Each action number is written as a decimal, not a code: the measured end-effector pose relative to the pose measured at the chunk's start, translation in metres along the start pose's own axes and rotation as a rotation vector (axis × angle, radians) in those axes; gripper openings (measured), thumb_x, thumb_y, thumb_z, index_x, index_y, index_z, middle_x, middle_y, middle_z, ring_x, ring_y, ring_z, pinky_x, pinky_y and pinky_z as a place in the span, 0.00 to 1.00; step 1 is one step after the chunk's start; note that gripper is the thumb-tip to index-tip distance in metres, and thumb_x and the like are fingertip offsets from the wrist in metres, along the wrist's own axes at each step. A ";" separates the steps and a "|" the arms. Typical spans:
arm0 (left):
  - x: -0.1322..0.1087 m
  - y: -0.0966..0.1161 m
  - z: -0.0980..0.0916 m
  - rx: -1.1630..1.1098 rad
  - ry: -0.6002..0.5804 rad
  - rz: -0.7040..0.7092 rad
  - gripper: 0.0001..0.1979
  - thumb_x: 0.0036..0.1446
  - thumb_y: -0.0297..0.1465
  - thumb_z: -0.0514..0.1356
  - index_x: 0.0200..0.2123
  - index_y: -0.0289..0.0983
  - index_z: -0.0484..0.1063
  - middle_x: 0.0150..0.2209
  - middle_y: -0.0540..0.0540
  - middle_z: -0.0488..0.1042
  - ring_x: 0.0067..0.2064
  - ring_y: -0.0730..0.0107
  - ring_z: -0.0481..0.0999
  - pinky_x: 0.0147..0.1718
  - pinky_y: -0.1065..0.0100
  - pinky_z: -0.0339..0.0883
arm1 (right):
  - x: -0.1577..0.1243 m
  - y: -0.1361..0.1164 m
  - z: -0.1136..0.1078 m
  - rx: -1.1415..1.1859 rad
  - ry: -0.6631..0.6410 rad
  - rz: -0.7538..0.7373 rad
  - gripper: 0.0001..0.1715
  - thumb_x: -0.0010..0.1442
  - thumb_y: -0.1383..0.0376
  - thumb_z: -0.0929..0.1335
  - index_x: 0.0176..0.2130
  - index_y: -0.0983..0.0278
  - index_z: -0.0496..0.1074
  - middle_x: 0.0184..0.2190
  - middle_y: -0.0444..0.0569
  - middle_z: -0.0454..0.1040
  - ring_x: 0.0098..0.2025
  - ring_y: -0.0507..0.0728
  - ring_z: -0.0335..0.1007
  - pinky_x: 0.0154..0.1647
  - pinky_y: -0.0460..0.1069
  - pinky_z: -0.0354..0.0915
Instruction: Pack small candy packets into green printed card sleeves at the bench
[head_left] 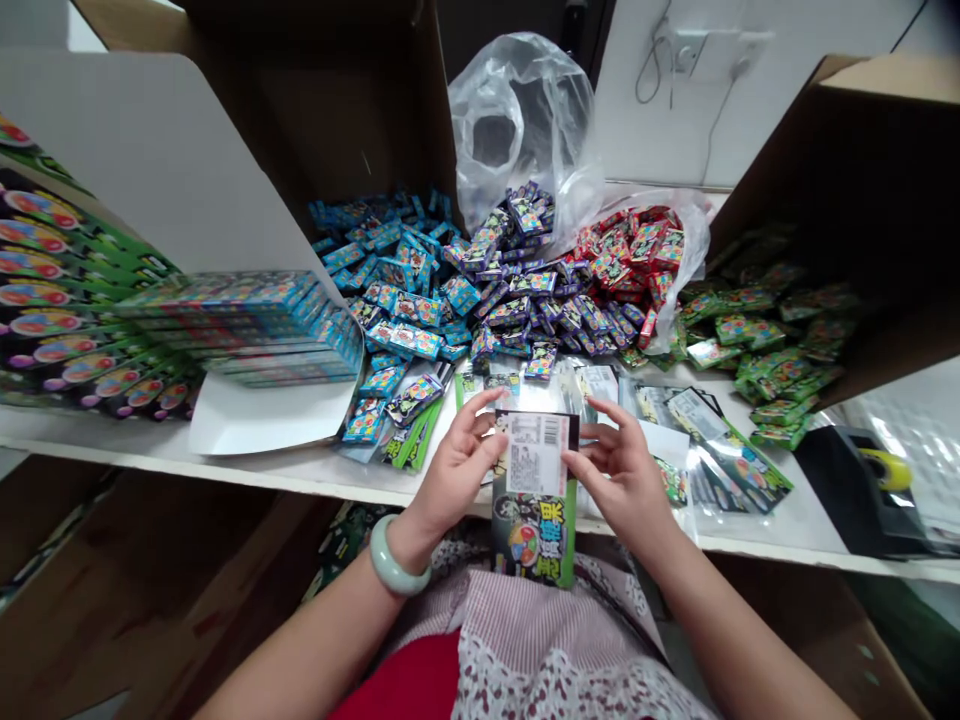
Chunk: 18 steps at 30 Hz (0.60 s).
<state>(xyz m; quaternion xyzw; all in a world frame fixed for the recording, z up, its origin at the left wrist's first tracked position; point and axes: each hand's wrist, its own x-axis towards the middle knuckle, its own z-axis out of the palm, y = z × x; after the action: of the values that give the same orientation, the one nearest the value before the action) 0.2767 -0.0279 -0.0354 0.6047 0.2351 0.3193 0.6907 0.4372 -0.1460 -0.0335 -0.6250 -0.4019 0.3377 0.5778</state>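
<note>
Left hand (455,475) and right hand (626,482) pinch a green candy pack (534,530) over a white shelf (780,530), near a heap of blue packs (401,290) on the far side.

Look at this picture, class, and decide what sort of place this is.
Probably a small candy-packing workroom: heaps of blue packets, purple packets and red packets sorted on a white shelf, a barcode-labelled candy packet held up, and a tape dispenser nearby.
</note>
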 end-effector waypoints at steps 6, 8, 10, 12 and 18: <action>-0.006 0.001 -0.004 0.153 -0.004 0.017 0.15 0.60 0.33 0.59 0.50 0.40 0.69 0.46 0.44 0.75 0.41 0.70 0.75 0.39 0.70 0.72 | -0.003 0.003 -0.009 -0.172 -0.077 -0.035 0.17 0.62 0.57 0.67 0.51 0.55 0.65 0.38 0.47 0.74 0.31 0.54 0.72 0.32 0.51 0.70; -0.005 0.000 -0.002 0.220 0.036 0.053 0.10 0.61 0.34 0.59 0.44 0.38 0.72 0.40 0.46 0.76 0.39 0.70 0.75 0.37 0.71 0.71 | 0.001 0.000 -0.016 -0.299 -0.113 -0.052 0.11 0.64 0.57 0.65 0.46 0.57 0.69 0.33 0.46 0.74 0.30 0.54 0.71 0.32 0.51 0.68; -0.002 0.001 0.002 0.290 0.069 0.099 0.08 0.61 0.34 0.58 0.38 0.37 0.74 0.39 0.45 0.76 0.40 0.69 0.75 0.40 0.69 0.70 | 0.008 -0.004 -0.022 -0.388 -0.128 -0.107 0.09 0.64 0.58 0.64 0.40 0.59 0.71 0.32 0.48 0.74 0.34 0.56 0.71 0.35 0.52 0.66; 0.002 0.002 0.006 0.299 0.066 0.112 0.08 0.62 0.33 0.57 0.35 0.37 0.74 0.40 0.44 0.77 0.43 0.68 0.75 0.45 0.67 0.69 | 0.017 -0.007 -0.026 -0.367 -0.134 -0.155 0.09 0.63 0.59 0.65 0.34 0.60 0.71 0.35 0.49 0.74 0.39 0.57 0.71 0.36 0.51 0.66; 0.005 0.005 0.006 0.089 0.049 0.038 0.15 0.60 0.31 0.59 0.51 0.38 0.69 0.43 0.44 0.78 0.43 0.69 0.77 0.43 0.67 0.71 | 0.029 -0.010 -0.026 -0.015 -0.149 0.004 0.12 0.57 0.61 0.70 0.42 0.58 0.69 0.33 0.45 0.72 0.33 0.54 0.69 0.28 0.48 0.66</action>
<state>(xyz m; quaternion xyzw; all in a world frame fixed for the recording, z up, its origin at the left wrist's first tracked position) 0.2836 -0.0278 -0.0288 0.6313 0.2542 0.3364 0.6509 0.4721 -0.1317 -0.0200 -0.6032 -0.4448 0.3815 0.5411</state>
